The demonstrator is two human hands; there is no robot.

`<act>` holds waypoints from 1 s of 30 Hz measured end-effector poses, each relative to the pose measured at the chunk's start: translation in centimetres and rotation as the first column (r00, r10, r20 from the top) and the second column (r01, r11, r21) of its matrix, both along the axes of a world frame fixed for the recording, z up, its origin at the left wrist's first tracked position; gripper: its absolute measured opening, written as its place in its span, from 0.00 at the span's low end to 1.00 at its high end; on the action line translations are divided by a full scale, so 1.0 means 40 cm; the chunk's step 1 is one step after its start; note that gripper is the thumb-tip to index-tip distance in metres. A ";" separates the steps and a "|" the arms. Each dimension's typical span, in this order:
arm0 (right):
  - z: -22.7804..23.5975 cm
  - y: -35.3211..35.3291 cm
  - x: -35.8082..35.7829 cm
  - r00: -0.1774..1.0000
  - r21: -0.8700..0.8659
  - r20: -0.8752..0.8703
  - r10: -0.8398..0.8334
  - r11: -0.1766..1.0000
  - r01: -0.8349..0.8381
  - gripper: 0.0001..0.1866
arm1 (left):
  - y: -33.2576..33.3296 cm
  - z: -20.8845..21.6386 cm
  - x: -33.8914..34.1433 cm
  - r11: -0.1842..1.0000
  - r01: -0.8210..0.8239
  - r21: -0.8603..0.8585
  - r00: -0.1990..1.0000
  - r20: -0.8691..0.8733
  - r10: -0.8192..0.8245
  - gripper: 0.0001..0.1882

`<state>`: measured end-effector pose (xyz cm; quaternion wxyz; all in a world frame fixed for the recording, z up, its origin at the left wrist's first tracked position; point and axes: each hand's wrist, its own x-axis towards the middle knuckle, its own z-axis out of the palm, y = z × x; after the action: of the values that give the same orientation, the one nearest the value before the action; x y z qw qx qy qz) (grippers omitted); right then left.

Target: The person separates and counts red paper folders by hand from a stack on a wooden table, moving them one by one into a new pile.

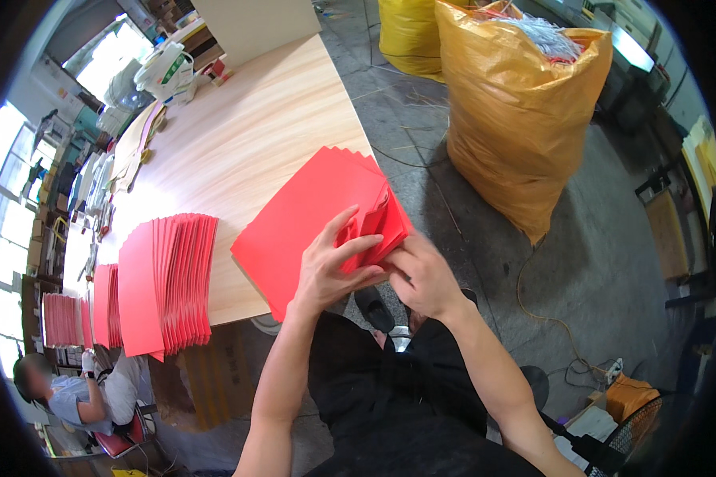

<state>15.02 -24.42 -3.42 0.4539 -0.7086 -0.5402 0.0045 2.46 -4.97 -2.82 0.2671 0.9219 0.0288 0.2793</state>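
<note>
A fanned stack of red paper sheets (310,207) lies at the table's near right corner, its lower edge reaching past the tabletop. Over its right part is my left hand (330,266), fingers bent and partly spread around a curled-up red sheet (378,215). My right hand (423,278) is closed at the stack's right edge, close to the left fingertips and slightly blurred. Its fingertips are partly hidden, with red paper between them. How many sheets each hand grips cannot be made out.
Further left, overlapping rows of red sheets (167,278) overhang the near edge of the wood-grain table (270,111). A white bucket (167,71) stands at the back. Large orange sack (525,111) on the floor at right; cable (533,314) nearby. A person (95,397) sits at far left.
</note>
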 end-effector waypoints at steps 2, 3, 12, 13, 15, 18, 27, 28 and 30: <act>-0.019 0.011 -0.009 0.982 -0.013 -0.169 0.082 0.996 -0.086 0.13 | -0.018 0.015 0.001 0.987 0.009 0.163 1.000 -0.011 -0.007 0.31; -0.023 0.000 0.000 0.974 -0.107 -0.208 0.088 0.988 -0.112 0.17 | -0.027 0.021 0.002 0.970 0.013 0.243 1.000 -0.016 -0.010 0.33; -0.032 0.008 0.021 0.948 -0.072 -0.282 0.150 0.982 -0.177 0.19 | -0.014 0.001 0.005 0.976 0.044 0.215 0.995 -0.096 -0.024 0.30; -0.029 0.008 0.022 0.948 -0.057 -0.285 0.144 0.984 -0.167 0.19 | -0.007 0.000 0.008 0.969 0.053 0.241 0.996 -0.088 -0.033 0.29; -0.019 0.009 0.020 0.947 -0.026 -0.292 0.135 0.989 -0.149 0.20 | -0.010 -0.003 0.020 0.973 0.010 0.230 0.998 -0.063 0.005 0.27; -0.021 0.015 0.018 0.966 0.024 -0.232 0.116 0.993 -0.114 0.19 | -0.008 -0.010 0.024 0.978 -0.009 0.208 0.998 -0.053 0.021 0.26; -0.036 -0.040 0.060 0.830 -0.244 -0.392 -0.397 0.915 0.322 0.13 | -0.020 0.008 0.023 0.988 -0.048 0.148 0.996 -0.064 0.058 0.30; -0.023 -0.040 0.070 0.856 -0.390 -0.337 -0.391 0.886 0.251 0.15 | -0.017 0.007 0.023 0.990 -0.052 0.134 0.997 -0.054 0.060 0.31; 0.012 -0.027 0.063 0.891 -0.365 -0.322 -0.320 0.910 0.195 0.19 | -0.024 0.012 0.016 0.994 -0.059 0.095 0.995 -0.078 0.066 0.32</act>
<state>17.56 -25.50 -2.93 0.4227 -0.8253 -0.3351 0.1671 3.09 -5.92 -2.35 0.2139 0.9424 0.0554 0.2509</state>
